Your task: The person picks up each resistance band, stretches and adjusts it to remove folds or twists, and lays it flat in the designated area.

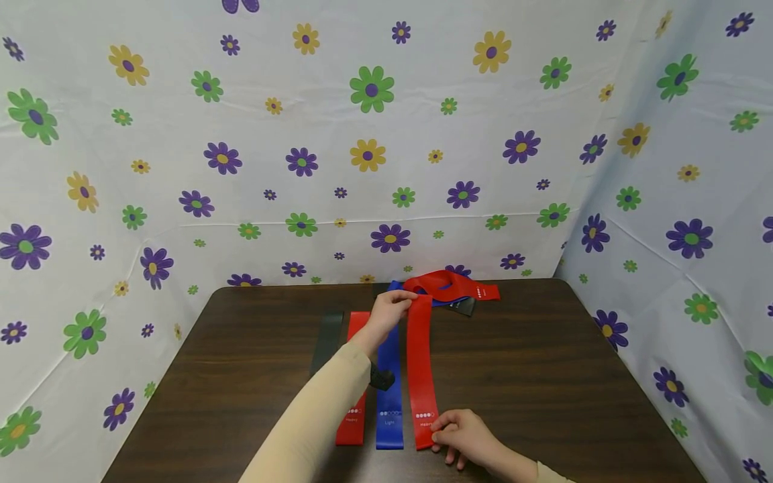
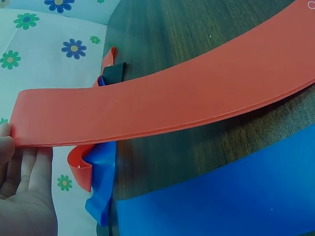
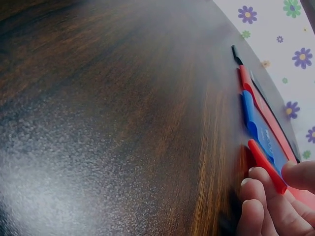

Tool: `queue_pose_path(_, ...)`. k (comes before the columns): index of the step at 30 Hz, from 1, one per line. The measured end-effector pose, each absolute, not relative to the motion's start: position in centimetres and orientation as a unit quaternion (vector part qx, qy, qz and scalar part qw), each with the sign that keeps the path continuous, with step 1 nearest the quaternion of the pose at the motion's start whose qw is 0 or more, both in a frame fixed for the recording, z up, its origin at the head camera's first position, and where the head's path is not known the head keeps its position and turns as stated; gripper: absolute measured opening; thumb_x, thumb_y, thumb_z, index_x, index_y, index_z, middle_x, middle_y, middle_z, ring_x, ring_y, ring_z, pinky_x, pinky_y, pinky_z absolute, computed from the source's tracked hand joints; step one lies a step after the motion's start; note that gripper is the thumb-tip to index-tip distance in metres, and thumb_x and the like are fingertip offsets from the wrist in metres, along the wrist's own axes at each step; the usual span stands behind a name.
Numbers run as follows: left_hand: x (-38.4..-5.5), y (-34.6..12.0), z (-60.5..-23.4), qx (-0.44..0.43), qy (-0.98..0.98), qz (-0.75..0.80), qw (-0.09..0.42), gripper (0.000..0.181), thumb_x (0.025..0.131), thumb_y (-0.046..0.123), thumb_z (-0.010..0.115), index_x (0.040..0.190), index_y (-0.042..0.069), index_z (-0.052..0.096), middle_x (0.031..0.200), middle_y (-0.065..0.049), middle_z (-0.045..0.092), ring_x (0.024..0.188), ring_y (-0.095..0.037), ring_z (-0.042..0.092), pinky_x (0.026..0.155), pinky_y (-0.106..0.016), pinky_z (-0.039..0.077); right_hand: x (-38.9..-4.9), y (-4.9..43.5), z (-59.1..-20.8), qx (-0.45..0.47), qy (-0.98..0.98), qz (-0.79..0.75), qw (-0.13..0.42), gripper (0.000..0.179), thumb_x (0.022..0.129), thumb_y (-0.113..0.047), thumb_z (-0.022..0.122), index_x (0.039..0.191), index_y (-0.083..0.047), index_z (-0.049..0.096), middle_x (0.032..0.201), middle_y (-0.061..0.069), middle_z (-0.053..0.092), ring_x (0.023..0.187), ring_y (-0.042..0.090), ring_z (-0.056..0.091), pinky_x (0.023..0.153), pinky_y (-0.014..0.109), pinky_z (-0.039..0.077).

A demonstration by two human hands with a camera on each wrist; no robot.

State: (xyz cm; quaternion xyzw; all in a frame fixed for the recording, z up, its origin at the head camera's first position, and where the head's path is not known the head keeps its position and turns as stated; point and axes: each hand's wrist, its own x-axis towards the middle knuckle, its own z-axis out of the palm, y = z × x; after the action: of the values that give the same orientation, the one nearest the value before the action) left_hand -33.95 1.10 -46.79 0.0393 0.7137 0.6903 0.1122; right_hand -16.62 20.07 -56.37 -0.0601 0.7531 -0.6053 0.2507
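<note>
A red resistance band (image 1: 421, 362) marked Heavy lies lengthwise, facing me, on the right of a row of flat bands. My left hand (image 1: 389, 312) pinches its far end between thumb and fingers; in the left wrist view that end is raised off the table. At the near right corner my right hand (image 1: 471, 437) pinches the band, thumb above and fingers beneath. Left of it lies a blue band (image 1: 389, 402) marked Light. Beyond that are another red band (image 1: 351, 429), partly hidden by my left sleeve, and a black band (image 1: 327, 339).
At the back edge of the dark wood table (image 1: 519, 376) sits a loose heap of bands, with a red band (image 1: 443, 285) on top and a black band (image 1: 464, 306) poking out. Flowered cloth (image 1: 326, 121) hangs behind and at the sides.
</note>
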Motion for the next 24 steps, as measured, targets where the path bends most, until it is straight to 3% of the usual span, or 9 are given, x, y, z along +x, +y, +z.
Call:
queue_pose_path(10,-33.2,1.1,-45.7,0.036,0.727,0.676,0.116,0.024,0.098,0.001,0.053,0.116,-0.007,0.066,0.120,-0.020,0.059,0.108,-0.036,0.059,0.092,-0.037,0.051,-16.8,20.0,-56.4,-0.066,0.764,-0.592,0.248,0.015,0.086,-0.011,0.068,0.097,0.000,0.067,0.073,0.008,0.070,0.046,0.008,0.055,0.038,0.020,0.045)
queue_pose_path(18,-35.3,1.4,-48.8,0.037,0.724,0.680,0.109,0.022,0.098,0.004,0.055,0.114,-0.001,0.069,0.116,-0.014,0.062,0.103,-0.029,0.061,0.099,-0.047,0.045,-16.9,19.9,-56.3,-0.075,0.767,-0.587,0.247,0.015,0.086,-0.010,0.067,0.097,0.000,0.066,0.074,0.008,0.070,0.046,0.009,0.055,0.037,0.021,0.045)
queue_pose_path(24,-35.3,1.4,-49.5,0.037,0.741,0.662,0.104,0.023,0.099,0.006,0.054,0.115,0.004,0.070,0.119,-0.009,0.062,0.103,-0.024,0.060,0.100,-0.047,0.044,-17.0,19.7,-56.5,-0.087,0.782,-0.568,0.240,0.012,0.085,-0.011,0.069,0.093,-0.003,0.066,0.069,0.006,0.069,0.044,0.009,0.055,0.036,0.022,0.044)
